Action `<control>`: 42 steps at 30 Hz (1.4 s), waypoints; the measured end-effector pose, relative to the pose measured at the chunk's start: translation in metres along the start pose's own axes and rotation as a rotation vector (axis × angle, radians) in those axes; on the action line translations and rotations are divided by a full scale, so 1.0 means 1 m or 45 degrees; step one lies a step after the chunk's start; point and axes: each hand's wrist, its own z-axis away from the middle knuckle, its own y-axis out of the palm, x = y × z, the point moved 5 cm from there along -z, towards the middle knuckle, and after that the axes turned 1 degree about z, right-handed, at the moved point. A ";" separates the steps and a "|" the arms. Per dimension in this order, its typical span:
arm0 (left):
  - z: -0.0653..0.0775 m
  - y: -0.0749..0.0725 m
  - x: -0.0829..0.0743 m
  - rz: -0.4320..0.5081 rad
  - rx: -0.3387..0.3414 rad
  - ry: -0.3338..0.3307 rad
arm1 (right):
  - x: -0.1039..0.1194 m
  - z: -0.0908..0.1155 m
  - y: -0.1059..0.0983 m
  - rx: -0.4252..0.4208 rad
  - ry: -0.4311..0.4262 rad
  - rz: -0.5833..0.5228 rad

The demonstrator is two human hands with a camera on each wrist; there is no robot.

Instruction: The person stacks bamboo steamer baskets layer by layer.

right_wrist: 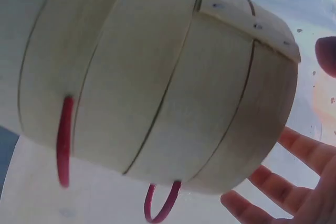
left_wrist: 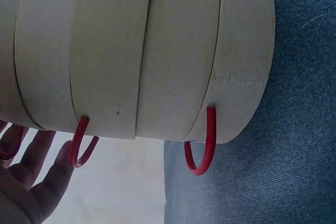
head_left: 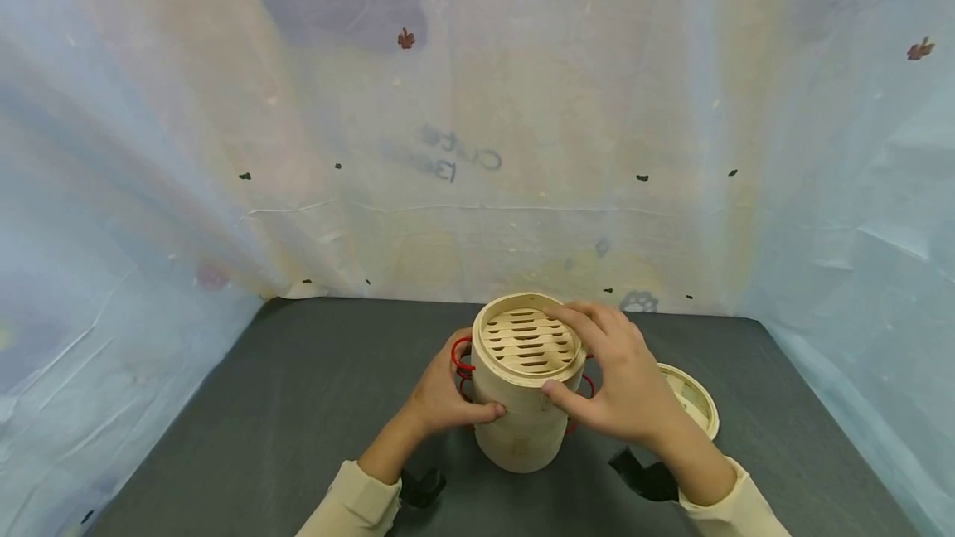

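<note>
A tall stack of bamboo steamer baskets (head_left: 520,437) stands upright in the middle of the table, its top tier showing a slatted floor (head_left: 530,341). Red loop handles (left_wrist: 211,140) stick out at the sides. My left hand (head_left: 451,392) holds the stack's left side, thumb across the front and fingers behind near the handles. At the upper right is my right hand (head_left: 622,375), fingers spread about the top rim. In the right wrist view, its fingers (right_wrist: 278,187) lie close along the top tier while the thumb (right_wrist: 326,56) stands apart from it.
A round, rimmed bamboo piece (head_left: 705,404) lies on the dark table (head_left: 321,421), partly hidden behind the right forearm. Printed pale curtains (head_left: 485,106) hang behind and along both sides. Black wrist mounts (head_left: 422,487) sit below both hands.
</note>
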 end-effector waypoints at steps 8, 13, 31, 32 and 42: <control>0.000 0.000 0.001 0.024 0.001 -0.027 | -0.010 0.008 -0.008 -0.005 0.089 -0.007; 0.000 0.000 0.001 0.023 0.006 -0.041 | -0.016 0.013 -0.015 -0.023 0.124 -0.020; 0.000 0.000 0.003 0.029 0.010 -0.049 | -0.044 0.042 -0.021 -0.004 0.277 0.029; 0.000 0.000 0.002 0.032 0.010 -0.051 | -0.046 0.044 -0.021 -0.004 0.278 0.043; 0.000 0.001 0.001 0.045 0.023 -0.042 | -0.058 0.060 -0.018 0.029 0.352 0.094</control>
